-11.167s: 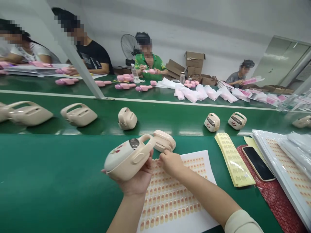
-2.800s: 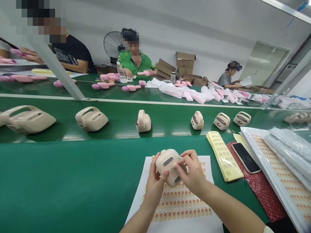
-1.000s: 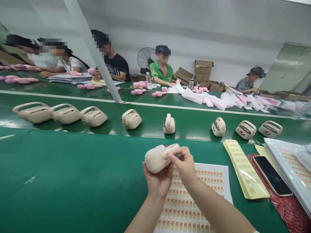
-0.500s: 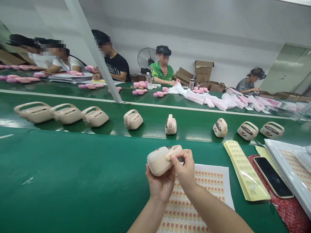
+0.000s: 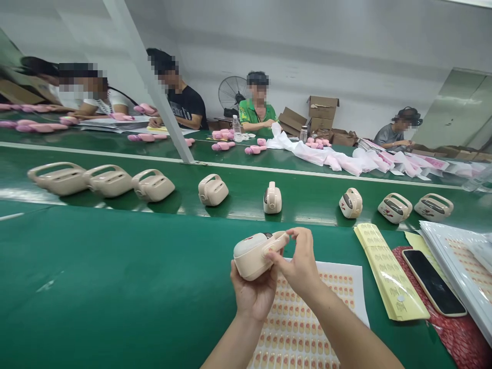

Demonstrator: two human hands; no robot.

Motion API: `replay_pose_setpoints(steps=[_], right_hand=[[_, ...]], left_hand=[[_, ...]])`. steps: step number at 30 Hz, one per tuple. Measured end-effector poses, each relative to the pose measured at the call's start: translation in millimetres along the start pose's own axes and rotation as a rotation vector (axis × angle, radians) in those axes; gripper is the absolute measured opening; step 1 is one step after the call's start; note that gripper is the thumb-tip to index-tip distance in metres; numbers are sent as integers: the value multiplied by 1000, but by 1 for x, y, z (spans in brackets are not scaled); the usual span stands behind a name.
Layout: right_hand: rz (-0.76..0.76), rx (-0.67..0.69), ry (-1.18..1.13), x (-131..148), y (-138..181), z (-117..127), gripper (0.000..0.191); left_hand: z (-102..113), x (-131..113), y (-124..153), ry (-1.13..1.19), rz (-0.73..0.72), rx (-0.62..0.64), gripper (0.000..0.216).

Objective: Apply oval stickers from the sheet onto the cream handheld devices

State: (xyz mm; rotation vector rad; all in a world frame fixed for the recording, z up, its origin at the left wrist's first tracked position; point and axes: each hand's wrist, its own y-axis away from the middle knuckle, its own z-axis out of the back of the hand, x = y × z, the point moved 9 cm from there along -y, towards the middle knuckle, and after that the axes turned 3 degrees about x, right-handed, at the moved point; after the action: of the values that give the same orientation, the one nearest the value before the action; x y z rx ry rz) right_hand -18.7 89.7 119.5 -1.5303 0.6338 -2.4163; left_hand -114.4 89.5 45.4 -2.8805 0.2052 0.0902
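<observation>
A small cream portable speaker (image 5: 251,259) with a carrying handle is tilted on its back edge above the green table. My left hand (image 5: 253,294) cups it from beneath, fingers wrapped around its underside. On the handle side, my right hand (image 5: 302,264) has its thumb on the round joint where the handle meets the body, and its fingertips touch the handle's end. Below both hands lies a sheet of stickers (image 5: 295,323), rows of small yellow-and-orange ovals on white, partly covered by my forearms.
Several like speakers (image 5: 213,189) stand in a row on the green conveyor (image 5: 172,220) beyond the table. At right are yellow label strips (image 5: 388,271), a phone (image 5: 434,282) on red wrap and stacked sticker sheets (image 5: 461,246). Co-workers sit opposite among pink microphones (image 5: 255,149).
My right hand's fingers have opened from a pinch at the handle joint and reached up to the handle's end. My left hand keeps its hold. The row of speakers has shifted slightly right.
</observation>
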Motion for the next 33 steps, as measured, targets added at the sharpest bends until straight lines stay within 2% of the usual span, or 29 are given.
replay_pose_setpoints(steps=[2, 8, 12, 14, 16, 18, 22, 24, 26, 29, 31, 33], right_hand=[[-8, -5, -36, -5, 1, -3, 44], [-37, 82, -152, -15, 5, -21, 32], [-1, 123, -271, -22, -1, -24, 41], [-83, 133, -307, -40, -6, -29, 42], [-213, 156, -245, -64, -6, -38, 38], [-265, 200, -89, -79, -3, -50, 34], [-137, 257, 236, -76, 6, -68, 12], [-120, 267, 271, -71, 7, -71, 14], [-147, 247, 189, -69, 1, -63, 17], [-224, 154, -10, -67, -18, -30, 12], [-253, 92, -109, -63, -32, 1, 8], [-233, 89, -201, -50, -40, 28, 12]], left_hand=[[-2, 2, 1, -2, 0, 20, 57], [-4, 6, 2, 15, -1, 49, 48], [-4, -4, 1, -42, 6, 28, 53], [-5, -15, -1, -80, -3, 20, 60], [-8, -28, -3, -111, -33, 9, 66], [-10, -38, -5, -137, -79, -19, 68], [-9, -46, -6, -223, -162, -125, 67], [-7, -47, -5, -266, -197, -175, 66], [-6, -49, -4, -311, -231, -194, 65], [-5, -50, 1, -436, -253, -197, 65], [-8, -49, 6, -615, -277, -185, 78], [-16, -45, 13, -794, -329, -160, 94]])
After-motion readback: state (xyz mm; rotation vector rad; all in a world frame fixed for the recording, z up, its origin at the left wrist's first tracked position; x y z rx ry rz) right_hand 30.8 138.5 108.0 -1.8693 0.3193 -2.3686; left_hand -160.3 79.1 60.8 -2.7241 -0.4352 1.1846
